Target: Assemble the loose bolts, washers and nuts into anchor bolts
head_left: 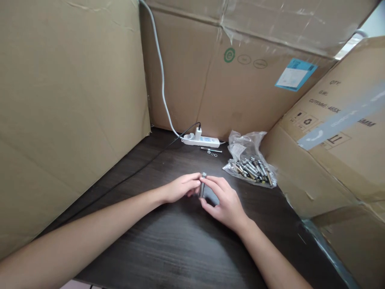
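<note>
Between my two hands, a metal expansion bolt (202,187) stands roughly upright, its nut end at the top. My right hand (224,200) spans it, thumb at the lower end and index finger near the nut. Closed in from the other side, my left hand (182,188) has its fingertips against the bolt; some of its fingers are hidden behind. Farther back on the table lie a thin bolt piece (211,149) and small washers (212,154). To the right, a clear plastic bag (245,142) contains several expansion bolts (254,168).
Behind the hands, a white power strip (202,140) rests on the dark table (168,241), with a plugged-in adapter and a black cable (135,172) running toward the left front. Large cardboard boxes (186,76) wall in the back and both sides.
</note>
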Available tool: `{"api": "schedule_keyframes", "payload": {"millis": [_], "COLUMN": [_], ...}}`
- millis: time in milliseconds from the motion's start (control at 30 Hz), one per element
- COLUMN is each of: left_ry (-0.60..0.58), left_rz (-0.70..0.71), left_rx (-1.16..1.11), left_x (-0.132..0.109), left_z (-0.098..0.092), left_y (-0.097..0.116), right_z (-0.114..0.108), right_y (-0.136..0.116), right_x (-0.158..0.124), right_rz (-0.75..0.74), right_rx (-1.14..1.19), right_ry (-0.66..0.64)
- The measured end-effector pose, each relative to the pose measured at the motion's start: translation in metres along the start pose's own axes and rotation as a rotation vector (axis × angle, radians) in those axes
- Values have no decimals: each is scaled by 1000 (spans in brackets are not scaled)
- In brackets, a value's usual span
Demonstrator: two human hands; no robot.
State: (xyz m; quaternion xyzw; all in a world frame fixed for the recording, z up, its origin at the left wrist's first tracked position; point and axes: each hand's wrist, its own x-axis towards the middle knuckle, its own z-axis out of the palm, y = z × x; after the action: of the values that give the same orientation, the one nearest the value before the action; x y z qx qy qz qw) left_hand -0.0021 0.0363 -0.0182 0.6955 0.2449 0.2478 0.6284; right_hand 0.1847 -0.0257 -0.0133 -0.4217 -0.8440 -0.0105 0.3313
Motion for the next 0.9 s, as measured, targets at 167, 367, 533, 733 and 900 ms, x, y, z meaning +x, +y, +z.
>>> {"api": "schedule_keyframes", "payload": {"millis": [167, 367, 533, 733, 900], "left_ry": [-89, -27, 55, 110, -1], "left_rz": [-130, -116, -10, 113, 140], "left_rx": [-79, -57, 95, 474, 715], "left_x": [-3, -4, -5, -6, -8], "left_z": [13, 18, 13, 7, 8], "left_y": [0, -2, -3, 0, 2], "right_z": [0, -2, -5, -8, -9], "right_y": [-1, -4, -6, -2, -2], "right_x": [0, 1, 2, 1, 0], "right_rz": [-26, -14, -20, 67, 109], "right_rx": [-41, -43, 9, 83, 157], "right_ry": [14, 10, 35, 169, 211]}}
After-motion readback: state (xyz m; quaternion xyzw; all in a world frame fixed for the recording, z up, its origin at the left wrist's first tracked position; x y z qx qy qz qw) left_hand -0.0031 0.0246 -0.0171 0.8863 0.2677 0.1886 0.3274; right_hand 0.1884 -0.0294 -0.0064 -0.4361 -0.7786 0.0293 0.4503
